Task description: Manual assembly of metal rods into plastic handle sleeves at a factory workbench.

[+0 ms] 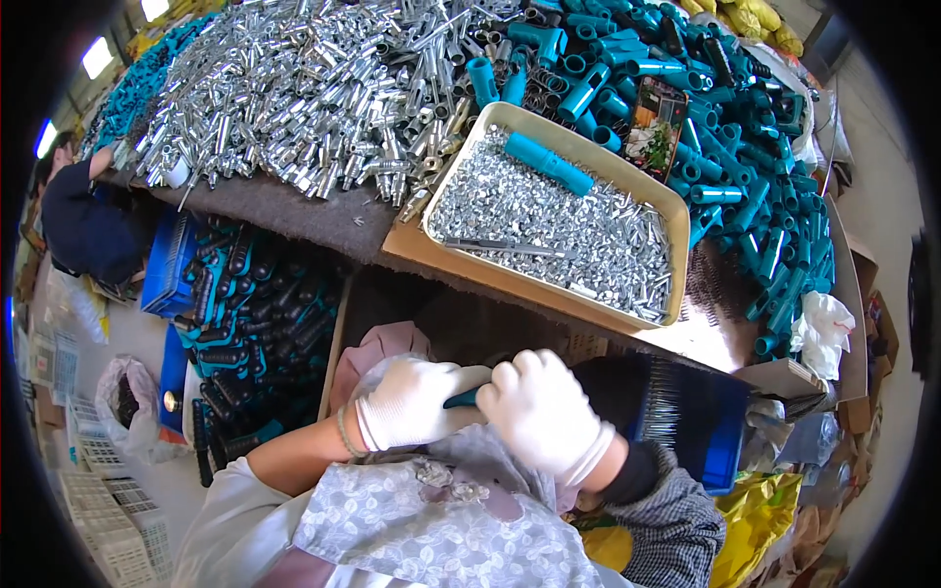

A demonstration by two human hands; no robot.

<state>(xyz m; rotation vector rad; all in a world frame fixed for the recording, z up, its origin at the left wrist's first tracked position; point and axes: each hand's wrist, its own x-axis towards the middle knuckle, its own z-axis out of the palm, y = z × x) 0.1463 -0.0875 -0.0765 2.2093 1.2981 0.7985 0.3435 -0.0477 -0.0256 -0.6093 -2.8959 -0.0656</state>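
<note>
Both my hands wear white knit gloves and meet low in front of my apron. My left hand [417, 404] is closed around a teal plastic part [462, 399], of which only a short piece shows between the gloves. Against its other end presses my right hand [542, 414], fingers curled into a fist; most of the part is hidden inside the gloves. Just beyond them on the bench edge rests a cream tray [678, 257] full of small silvery metal pieces. A teal tube [549, 163] and a thin dark metal rod [505, 247] lie on top of these pieces.
Piles of silvery metal parts [284, 98] and teal plastic housings [774, 211] cover the bench. Below left, a bin holds black-and-teal handles [240, 314]. A blue crate [727, 441] with long springs stands at right. Another person [90, 220] works at far left.
</note>
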